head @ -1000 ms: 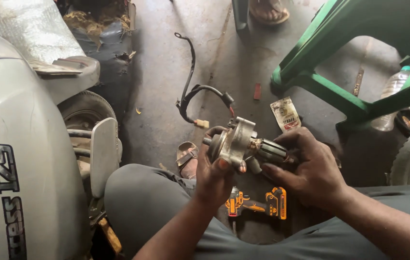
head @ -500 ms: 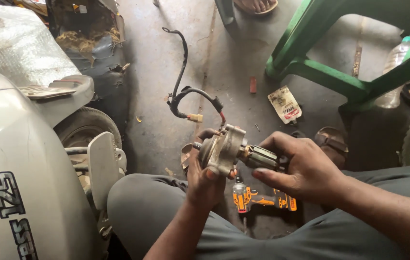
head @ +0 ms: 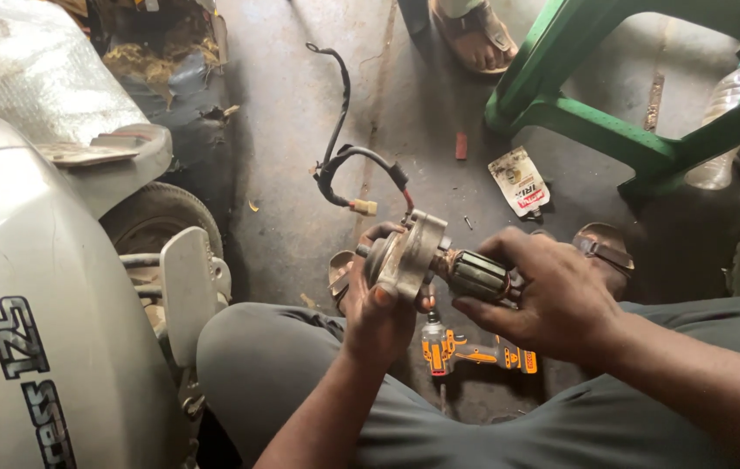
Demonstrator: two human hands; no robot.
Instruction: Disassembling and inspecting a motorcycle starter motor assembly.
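Note:
My left hand (head: pixel 378 313) grips the grey metal end cover (head: pixel 406 254) of a small starter motor, thumb across its face. My right hand (head: pixel 552 300) holds the dark wound armature (head: pixel 474 274) that sticks out of the cover to the right. Both hands hold the part above my knees in grey trousers (head: pixel 300 382). On the floor below the hands lies an orange and black power tool (head: pixel 474 352).
A white scooter body (head: pixel 31 330) and its wheel (head: pixel 157 217) fill the left side. A black wire harness (head: pixel 344 165) lies on the concrete. A green plastic chair (head: pixel 613 104), a plastic bottle (head: pixel 721 130), a small packet (head: pixel 517 181) and another person's sandalled foot (head: pixel 474 35) are beyond.
The view has shifted down and the motor part now sits lower in the picture. My hands keep the same hold, with the armature turned slightly.

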